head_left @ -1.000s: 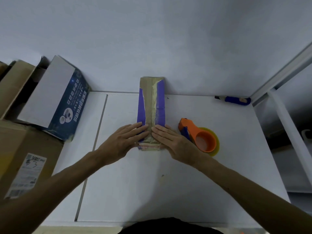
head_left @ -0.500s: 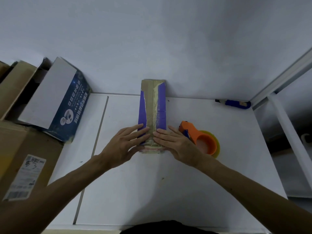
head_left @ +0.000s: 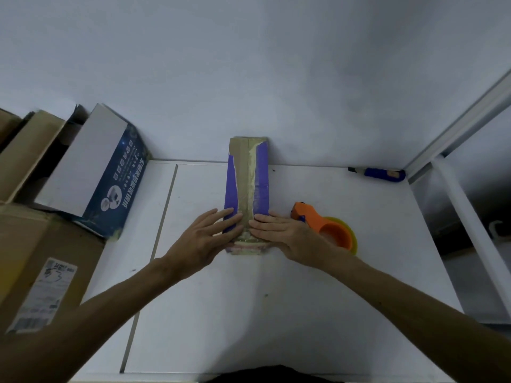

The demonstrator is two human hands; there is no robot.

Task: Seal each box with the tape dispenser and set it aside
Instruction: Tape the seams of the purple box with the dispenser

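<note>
Box (head_left: 248, 189), narrow purple one with a bare cardboard strip down its middle seam, lies flat mid-table, long axis running away from the person, far end at the wall. Left hand (head_left: 206, 239) and right hand (head_left: 284, 234) both flat on its near end, fingers spread and extended, pressing the flaps down, gripping nothing. Orange tape dispenser (head_left: 323, 226) sits just beside the right hand, untouched, so seam likely not taped yet

Risk: lifting the right hand to fetch the dispenser could let the flaps spring back up, since only palm pressure holds them; old torn tape residue along the seam may stop new tape bonding; one-handed hold could let the box skid on the smooth top

White table (head_left: 221, 313), smooth, seam line on its left part. Blue-handled utility knife (head_left: 381, 174) far right by the wall. Left edge: brown carton with a shipping label (head_left: 41, 286), dark blue printed box (head_left: 110, 175) leaning behind it. Plain pale wall, white metal frame at right
</note>
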